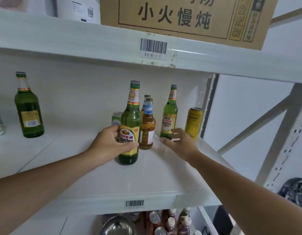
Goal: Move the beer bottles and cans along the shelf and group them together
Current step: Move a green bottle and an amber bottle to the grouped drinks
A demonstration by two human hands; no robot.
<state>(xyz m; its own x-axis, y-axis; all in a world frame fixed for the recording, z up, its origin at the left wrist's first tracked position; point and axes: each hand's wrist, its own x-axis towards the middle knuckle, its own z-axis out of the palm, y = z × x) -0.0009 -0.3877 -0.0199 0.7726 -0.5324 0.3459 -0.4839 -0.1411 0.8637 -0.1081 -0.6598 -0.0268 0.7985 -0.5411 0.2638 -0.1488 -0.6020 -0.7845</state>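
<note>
My left hand [111,143] grips the green bottle [130,126] at frame centre, upright on the shelf [146,180], its fingers hiding part of the label. My right hand [179,143] hovers slack, covering another bottle's [169,114] base. A pale can [116,118] sits half-hidden behind.

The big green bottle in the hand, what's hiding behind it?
Behind the big green bottle, held by the left hand, a pale green can peeks out, top showing, the rest covered. Amber bottles stand close behind too, partly hidden.
</note>
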